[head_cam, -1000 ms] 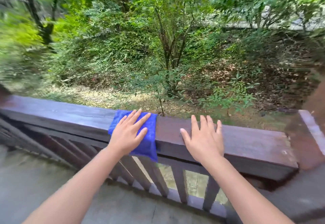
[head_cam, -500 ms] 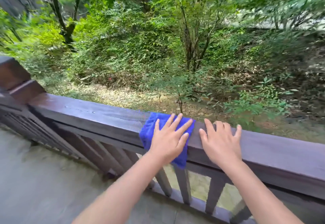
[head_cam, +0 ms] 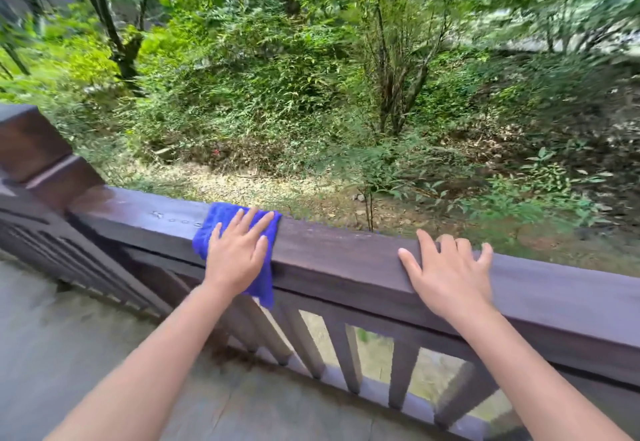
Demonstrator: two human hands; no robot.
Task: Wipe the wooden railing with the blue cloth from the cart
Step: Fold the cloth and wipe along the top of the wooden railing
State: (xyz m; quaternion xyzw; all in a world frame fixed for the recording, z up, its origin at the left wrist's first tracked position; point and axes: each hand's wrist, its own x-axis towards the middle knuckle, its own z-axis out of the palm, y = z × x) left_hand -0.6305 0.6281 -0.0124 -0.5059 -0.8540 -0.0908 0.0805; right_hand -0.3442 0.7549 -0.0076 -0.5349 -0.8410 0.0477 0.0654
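A dark brown wooden railing (head_cam: 339,250) runs from the left post down to the right edge. A blue cloth (head_cam: 221,219) lies draped over its top rail, with one corner hanging down the near side. My left hand (head_cam: 237,253) presses flat on the cloth, fingers spread. My right hand (head_cam: 446,274) rests flat on the bare rail, well to the right of the cloth, holding nothing. The cart is out of view.
A thick square post (head_cam: 31,150) ends the railing at the left. Slats (head_cam: 349,354) stand under the rail. A grey concrete floor (head_cam: 69,354) lies on the near side. Beyond the rail are bushes and thin trees (head_cam: 398,94) on a slope.
My left hand has slid the cloth to the left along the rail, toward the post. The gap between my two hands has widened. The view has turned left.
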